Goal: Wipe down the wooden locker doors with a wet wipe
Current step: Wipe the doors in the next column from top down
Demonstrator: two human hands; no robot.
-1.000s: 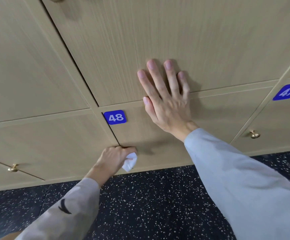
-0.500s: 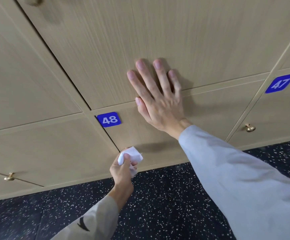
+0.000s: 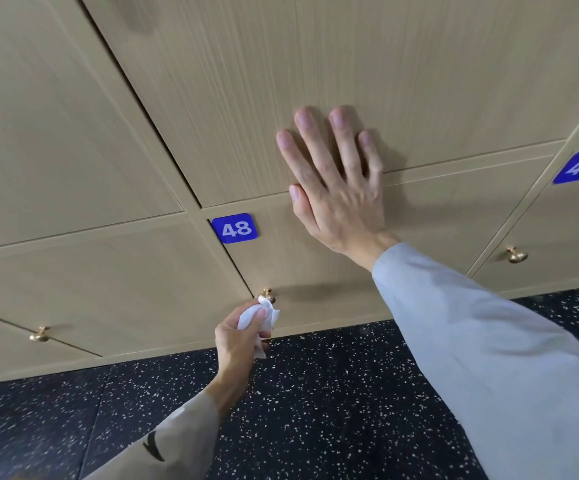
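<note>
Low down, left hand (image 3: pixel 238 336) grips the bunched wet wipe (image 3: pixel 257 315), tip toward door 48's knob (image 3: pixel 268 294); right hand (image 3: pixel 336 181) flat, open

crumpled white wet wipe (image 3: pixel 256 315) bunched just below the brass knob of pale wood-grain locker door 48 (image 3: pixel 315 271), perhaps touching it; the door is shut.

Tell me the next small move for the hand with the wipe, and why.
Probably press the wipe forward onto the brass knob of door 48 and rub it: the left hand holds it bunched just below the knob, while the right hand braces flat above.
</note>
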